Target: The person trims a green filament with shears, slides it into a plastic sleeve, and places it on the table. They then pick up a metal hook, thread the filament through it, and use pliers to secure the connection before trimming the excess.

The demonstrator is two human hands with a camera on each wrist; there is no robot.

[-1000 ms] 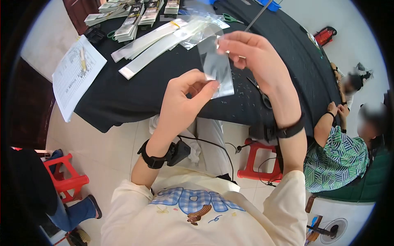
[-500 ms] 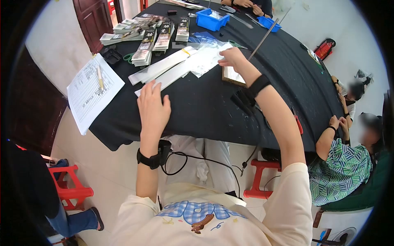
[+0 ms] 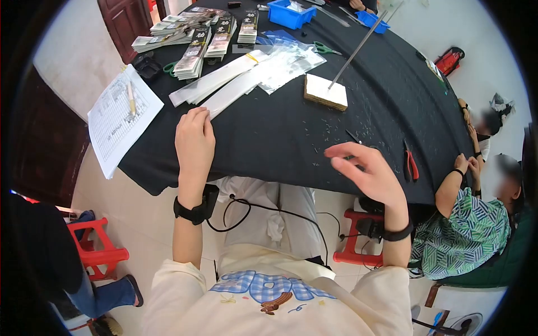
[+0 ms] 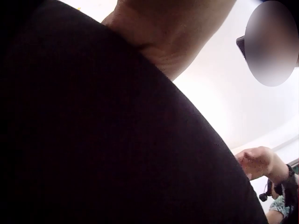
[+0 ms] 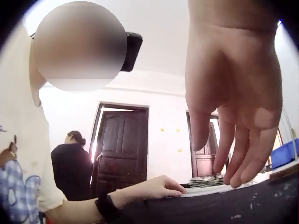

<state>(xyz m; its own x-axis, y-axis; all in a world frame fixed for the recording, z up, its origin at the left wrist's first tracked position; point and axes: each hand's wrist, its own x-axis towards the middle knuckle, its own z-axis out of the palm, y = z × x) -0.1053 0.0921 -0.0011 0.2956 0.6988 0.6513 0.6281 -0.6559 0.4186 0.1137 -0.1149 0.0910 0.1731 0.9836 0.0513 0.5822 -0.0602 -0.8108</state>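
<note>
My left hand [image 3: 195, 137] rests low over the table, its fingertips right at the near end of a long stack of whitish plastic strips [image 3: 235, 91]. In the right wrist view its fingers lie beside a low pale pile. My right hand [image 3: 367, 175] hovers over the front part of the table with loosely bent fingers and holds nothing. In the right wrist view its fingers [image 5: 241, 154] hang downward. Clear plastic bags [image 3: 294, 64] lie heaped at the far end of the strips. The left wrist view is mostly dark cloth.
A metal rod [image 3: 356, 53] stands on a white-topped block [image 3: 325, 92]. Red-handled pliers [image 3: 412, 166] lie at the right, green-handled scissors [image 3: 325, 49] farther back. Printed packets [image 3: 193, 53], a blue bin [image 3: 291, 15] and a written sheet [image 3: 124, 120] with a pen are on the black tablecloth.
Both hands held a clear plastic bag a second ago; it is out of them now. The right hand reached to the bag heap, then came back toward me. The left moved to the strips' near end.
</note>
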